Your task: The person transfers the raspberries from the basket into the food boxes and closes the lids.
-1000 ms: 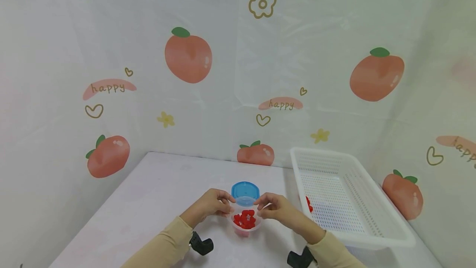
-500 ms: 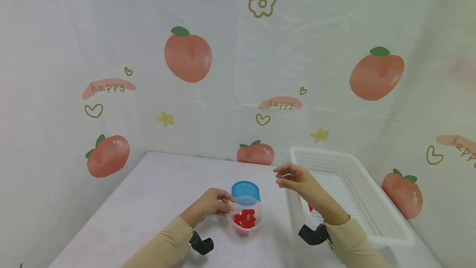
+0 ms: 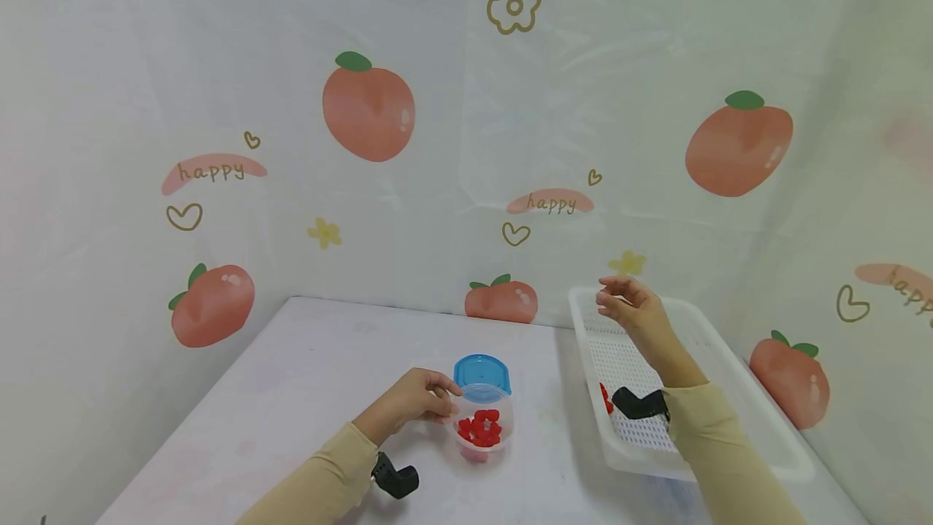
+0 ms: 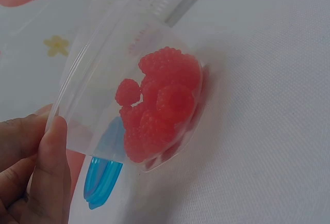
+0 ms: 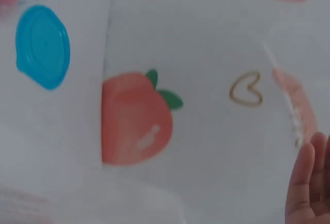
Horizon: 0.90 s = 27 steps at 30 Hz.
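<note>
A small clear round tub [image 3: 504, 428] stands on the table with several red raspberries [image 4: 160, 100] in its bottom. My left hand [image 3: 417, 402] pinches the tub's rim between thumb and fingers, at its left side. Just behind the tub lies a blue lid [image 3: 482, 373], flat on the table. My right hand [image 3: 636, 316] is raised over the far left part of a white basket [image 3: 758, 436], its fingers loosely bent with nothing between them. In the right wrist view its fingers [image 5: 301, 177] show at the lower right edge, holding nothing.
Some red raspberries [image 3: 605, 398] lie at the left wall inside the basket, partly hidden. The white table [image 3: 306, 395] ends at a hanging backdrop [image 3: 437, 249] printed with peaches. A black wrist camera [image 3: 395, 478] sits below each hand.
My right hand has left the tub's right side and moved right and up, over the basket. The left hand and the tub stay where they were.
</note>
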Tool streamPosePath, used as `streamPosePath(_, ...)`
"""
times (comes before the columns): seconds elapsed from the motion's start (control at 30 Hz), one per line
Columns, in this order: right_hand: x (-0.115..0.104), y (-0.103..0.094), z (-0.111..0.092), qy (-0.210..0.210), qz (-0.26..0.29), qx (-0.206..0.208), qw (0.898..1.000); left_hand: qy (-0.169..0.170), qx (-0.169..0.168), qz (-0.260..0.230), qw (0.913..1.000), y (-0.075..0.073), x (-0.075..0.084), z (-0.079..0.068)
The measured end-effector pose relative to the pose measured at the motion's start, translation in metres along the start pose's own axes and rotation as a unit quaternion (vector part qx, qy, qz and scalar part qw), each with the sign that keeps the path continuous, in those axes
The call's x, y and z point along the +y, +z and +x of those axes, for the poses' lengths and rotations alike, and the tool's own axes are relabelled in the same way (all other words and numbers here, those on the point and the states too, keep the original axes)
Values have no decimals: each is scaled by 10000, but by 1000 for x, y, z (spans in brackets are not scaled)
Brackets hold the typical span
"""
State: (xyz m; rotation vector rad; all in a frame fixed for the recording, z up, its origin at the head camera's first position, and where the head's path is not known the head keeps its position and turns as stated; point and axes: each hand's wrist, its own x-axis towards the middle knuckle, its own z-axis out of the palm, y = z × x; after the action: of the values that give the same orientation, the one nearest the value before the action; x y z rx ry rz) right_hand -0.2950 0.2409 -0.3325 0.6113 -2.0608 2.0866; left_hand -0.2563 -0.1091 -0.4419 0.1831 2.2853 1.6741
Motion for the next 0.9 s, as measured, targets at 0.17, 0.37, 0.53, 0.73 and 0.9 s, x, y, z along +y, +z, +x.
streamPosePath(0.17,16,-21,6,73,311,526,9981,-15,4,31,10000,0,0,1)
streamPosePath(0.37,36,-39,3,575,33,726,9957,-39,29,69,10000,1,0,0)
streamPosePath(0.53,50,-51,1,1035,-532,746,9904,-57,63,95,9999,1,1,0)
streamPosePath(0.73,65,-62,0,1392,-1291,574,9801,-64,84,131,9999,2,2,0)
streamPosePath(0.9,75,-61,-1,1585,-1519,275,9752,-73,119,176,9997,1,1,0)
